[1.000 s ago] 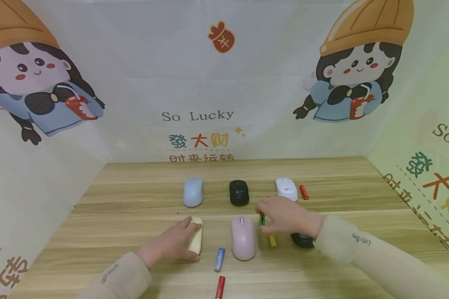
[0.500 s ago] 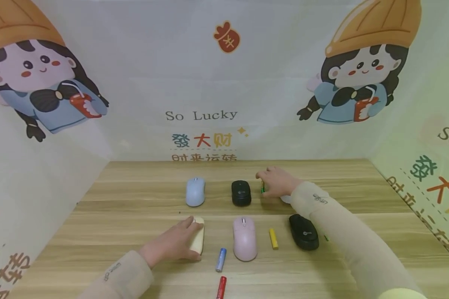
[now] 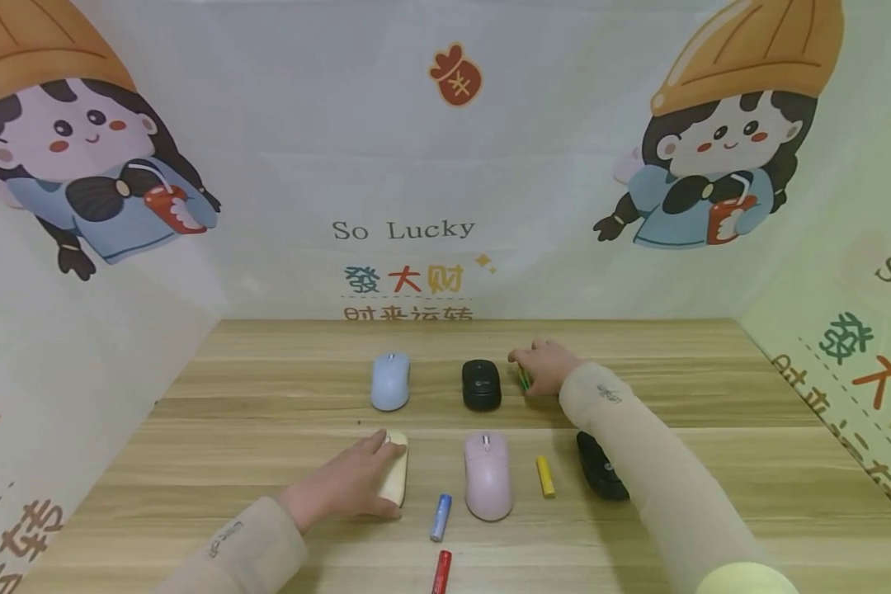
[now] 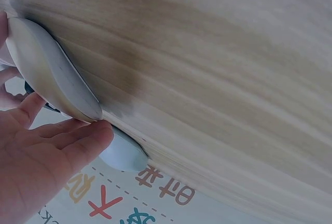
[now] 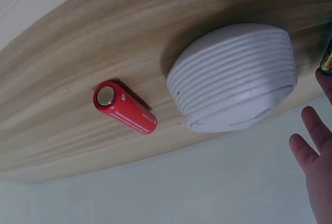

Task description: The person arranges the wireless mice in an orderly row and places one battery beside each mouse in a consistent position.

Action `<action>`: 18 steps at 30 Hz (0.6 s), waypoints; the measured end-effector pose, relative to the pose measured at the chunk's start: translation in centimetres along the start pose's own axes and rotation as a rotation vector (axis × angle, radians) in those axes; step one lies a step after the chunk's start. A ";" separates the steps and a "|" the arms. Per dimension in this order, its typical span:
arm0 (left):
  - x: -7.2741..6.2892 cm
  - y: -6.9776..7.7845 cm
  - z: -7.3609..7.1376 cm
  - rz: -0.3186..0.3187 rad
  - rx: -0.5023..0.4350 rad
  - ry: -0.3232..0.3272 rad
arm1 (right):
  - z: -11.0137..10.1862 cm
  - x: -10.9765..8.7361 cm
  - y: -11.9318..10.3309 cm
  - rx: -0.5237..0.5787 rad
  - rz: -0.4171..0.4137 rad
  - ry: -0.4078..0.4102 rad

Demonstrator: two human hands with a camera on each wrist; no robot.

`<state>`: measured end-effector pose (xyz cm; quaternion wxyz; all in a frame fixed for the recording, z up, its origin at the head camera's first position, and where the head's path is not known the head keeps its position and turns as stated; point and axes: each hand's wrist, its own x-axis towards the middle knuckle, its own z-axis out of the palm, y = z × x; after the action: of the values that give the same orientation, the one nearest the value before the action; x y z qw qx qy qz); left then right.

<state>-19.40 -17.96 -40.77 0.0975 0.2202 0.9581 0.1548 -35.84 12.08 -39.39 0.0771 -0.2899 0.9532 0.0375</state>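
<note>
My left hand (image 3: 345, 483) holds a cream computer mouse (image 3: 397, 477) at the table's left middle, fingers at its far end and thumb at its near end. The left wrist view shows fingertips along the side of that mouse. At the back right, my right hand (image 3: 553, 368) pinches a green battery (image 3: 524, 379) between thumb and fingers, just right of a black mouse (image 3: 481, 384). In the right wrist view the battery shows only at the right edge. A white mouse (image 5: 233, 84) with a ribbed end lies beside this hand, and a red battery (image 5: 127, 109) lies past it.
A light blue mouse (image 3: 390, 382) lies at the back left. A pink mouse (image 3: 488, 477) sits mid-table, with a blue battery (image 3: 440, 518), a red battery (image 3: 441, 572) and a yellow battery (image 3: 545, 477) around it. My right sleeve (image 3: 653, 462) partly covers another black mouse (image 3: 597, 470).
My right hand has carried the green battery from beside the pink mouse to the back, near the rear black mouse. My left hand stays on the cream mouse.
</note>
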 end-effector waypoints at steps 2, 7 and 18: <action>0.0 0.0 0.0 0.002 -0.002 -0.001 | 0.3 0.0 0.1 0.003 0.004 -0.002; -0.1 0.0 0.0 -0.002 -0.012 -0.006 | 0.6 0.0 0.3 0.025 0.008 0.006; 0.0 0.2 -0.1 -0.018 -0.018 -0.003 | 0.7 0.0 0.2 0.063 0.022 -0.019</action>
<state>-19.31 -17.81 -40.65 0.1021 0.2108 0.9585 0.1623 -35.88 12.28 -40.07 0.0949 -0.2765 0.9562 0.0113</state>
